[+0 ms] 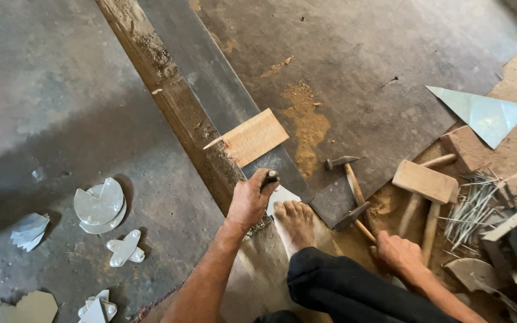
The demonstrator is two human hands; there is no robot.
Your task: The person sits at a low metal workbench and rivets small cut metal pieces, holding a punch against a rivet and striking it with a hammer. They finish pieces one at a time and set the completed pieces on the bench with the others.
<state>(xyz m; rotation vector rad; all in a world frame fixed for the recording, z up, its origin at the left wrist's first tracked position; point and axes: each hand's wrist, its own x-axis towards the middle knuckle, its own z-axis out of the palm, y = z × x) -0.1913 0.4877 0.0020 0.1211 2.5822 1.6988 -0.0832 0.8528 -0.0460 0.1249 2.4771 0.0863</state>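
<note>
— Where's the metal piece (282, 196)?
— By the foot (294, 224), just right of the left hand (249, 200), which grips a punch (270, 177) over it.
— The right hand (399, 254)?
— Closed on a hammer (354, 218) handle, head pointing toward the piece.

I sit on the floor of a small metalworking shop. Around my bare foot (294, 224) lie hammers (349, 179), a wooden mallet (425, 182) and a bundle of thin metal rods (471, 209). Cut sheet-metal pieces are scattered on the dark sheet: round discs (99, 206), a shiny triangle (486, 115), small folded shapes (125, 248). Sawdust-coloured dirt covers the ground.
</note>
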